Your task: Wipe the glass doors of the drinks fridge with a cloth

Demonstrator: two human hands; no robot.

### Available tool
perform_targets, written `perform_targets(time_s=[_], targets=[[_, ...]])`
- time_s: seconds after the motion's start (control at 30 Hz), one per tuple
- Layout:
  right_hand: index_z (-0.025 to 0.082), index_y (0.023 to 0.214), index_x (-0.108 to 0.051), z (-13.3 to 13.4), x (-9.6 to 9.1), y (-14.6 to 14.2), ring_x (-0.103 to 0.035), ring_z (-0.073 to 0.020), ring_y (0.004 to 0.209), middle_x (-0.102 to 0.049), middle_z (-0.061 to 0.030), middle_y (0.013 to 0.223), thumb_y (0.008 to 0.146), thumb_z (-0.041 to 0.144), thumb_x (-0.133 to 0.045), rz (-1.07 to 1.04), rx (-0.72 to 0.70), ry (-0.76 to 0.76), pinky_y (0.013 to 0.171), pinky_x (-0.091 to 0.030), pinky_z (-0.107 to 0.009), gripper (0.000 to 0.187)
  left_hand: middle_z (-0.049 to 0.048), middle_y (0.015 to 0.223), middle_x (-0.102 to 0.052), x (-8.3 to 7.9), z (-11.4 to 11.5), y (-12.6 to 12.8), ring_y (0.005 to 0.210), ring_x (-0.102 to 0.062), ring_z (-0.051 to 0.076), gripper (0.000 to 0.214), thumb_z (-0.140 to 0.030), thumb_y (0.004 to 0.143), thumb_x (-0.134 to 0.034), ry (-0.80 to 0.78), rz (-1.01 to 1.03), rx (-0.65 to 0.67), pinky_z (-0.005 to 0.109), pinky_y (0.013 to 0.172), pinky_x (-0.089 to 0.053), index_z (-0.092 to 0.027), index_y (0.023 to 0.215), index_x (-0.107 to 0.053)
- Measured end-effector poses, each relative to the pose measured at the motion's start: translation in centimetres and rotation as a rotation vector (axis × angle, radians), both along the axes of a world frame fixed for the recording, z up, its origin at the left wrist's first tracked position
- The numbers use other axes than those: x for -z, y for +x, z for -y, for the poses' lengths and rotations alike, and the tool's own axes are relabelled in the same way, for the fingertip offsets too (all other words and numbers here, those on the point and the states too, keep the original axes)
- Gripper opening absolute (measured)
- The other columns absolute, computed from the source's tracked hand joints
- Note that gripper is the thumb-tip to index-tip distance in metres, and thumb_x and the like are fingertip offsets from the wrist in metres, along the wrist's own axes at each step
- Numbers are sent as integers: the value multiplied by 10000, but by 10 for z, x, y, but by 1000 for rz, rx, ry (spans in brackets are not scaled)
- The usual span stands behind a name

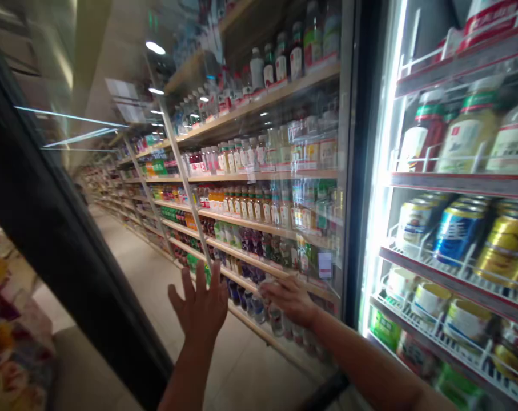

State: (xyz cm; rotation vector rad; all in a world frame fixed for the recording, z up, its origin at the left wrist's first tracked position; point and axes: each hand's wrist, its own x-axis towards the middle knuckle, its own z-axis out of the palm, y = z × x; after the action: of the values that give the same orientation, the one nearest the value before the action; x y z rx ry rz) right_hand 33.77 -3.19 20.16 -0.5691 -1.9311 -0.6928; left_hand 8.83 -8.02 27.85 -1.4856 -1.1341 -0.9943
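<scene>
A glass door (250, 51) with a dark frame (65, 211) stands in front of me, swung out from a lit drinks cooler. My left hand (203, 302) is up at the glass with its fingers spread and nothing in it. Whether its palm presses the pane is hard to tell. To the right, my right hand (290, 299) is also at the glass, its fingers bent together over something pale at the fingertips. That pale thing is blurred, and I cannot make out its kind. A small pale label (325, 265) is on the pane beyond this hand.
Through the glass, long shelves (259, 228) of bottled drinks run along an aisle floor (147, 297). At right, the cooler's wire racks (438, 273) hold bottles, a blue can (460, 231) and gold cans (505, 245). Colourful packages (14, 342) are at lower left.
</scene>
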Motion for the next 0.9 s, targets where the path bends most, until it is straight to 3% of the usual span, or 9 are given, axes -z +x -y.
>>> perform_targets(time_s=[0.07,0.13,0.23,0.33,0.4,0.5,0.63,0.77,0.9], targets=[[315,1361,-601,-13,-12,23,-574,-167,1161,-656,0,1342,979,198,-479,-161,85,-31,1012,-471,-336,417,153,1616,-293,1,-3,0,1538,-117,345,740,-246,931,-635,6,2,-12,616,1216,-82,-248,1579,-278],[241,1388,-581,-28,-14,51,-545,-212,1244,-609,-83,1396,990,211,-427,-458,228,-83,1052,-449,-421,428,151,1622,-276,4,-4,-2,1540,-103,339,741,-251,928,-638,4,7,-20,614,1220,-72,-245,1578,-281],[182,1395,-569,-41,2,87,-542,-253,1290,-565,-158,1425,1016,317,-336,-887,418,-182,1056,-440,-495,465,146,1625,-267,7,-4,-3,1542,-95,333,743,-259,930,-633,-3,14,-18,609,1222,-77,-244,1579,-272],[116,1391,-564,-43,24,99,-551,-286,1287,-571,-220,1386,1017,384,-251,-1021,486,-223,1028,-454,-519,557,145,1623,-274,7,-5,-3,1541,-102,333,744,-259,933,-625,-5,24,-6,611,1220,-83,-250,1582,-262],[97,1409,-542,-41,24,94,-524,-302,1321,-567,-238,1384,1017,410,-249,-1054,498,-231,1044,-437,-537,581,138,1622,-281,7,-8,-3,1540,-115,335,749,-263,934,-624,-12,33,3,615,1216,-93,-268,1584,-253],[143,1460,-493,-38,-3,73,-462,-293,1391,-532,-205,1449,1024,416,-306,-1039,467,-238,1090,-397,-539,548,116,1627,-276,8,-11,-5,1537,-129,338,754,-278,933,-629,-11,44,25,624,1210,-97,-303,1582,-246],[232,1526,-397,-22,-45,35,-394,-239,1448,-443,-124,1550,1030,313,-370,-792,300,-197,1141,-362,-495,504,115,1625,-282,10,-13,-7,1533,-140,351,748,-275,930,-638,-15,68,57,641,1204,-97,-310,1577,-265],[255,1567,-310,2,-45,-1,-407,-218,1429,-437,-93,1560,989,161,-426,-414,208,-107,1162,-355,-447,597,114,1615,-306,11,-11,-8,1526,-171,357,746,-268,921,-654,-14,66,77,641,1204,-114,-315,1571,-289],[295,1503,-444,-1,-53,1,-449,-211,1367,-576,-31,1446,944,82,-446,-287,136,-36,1141,-393,-415,598,128,1614,-304,9,-8,-7,1529,-168,341,752,-255,914,-665,16,13,32,600,1221,-125,-270,1571,-300]])
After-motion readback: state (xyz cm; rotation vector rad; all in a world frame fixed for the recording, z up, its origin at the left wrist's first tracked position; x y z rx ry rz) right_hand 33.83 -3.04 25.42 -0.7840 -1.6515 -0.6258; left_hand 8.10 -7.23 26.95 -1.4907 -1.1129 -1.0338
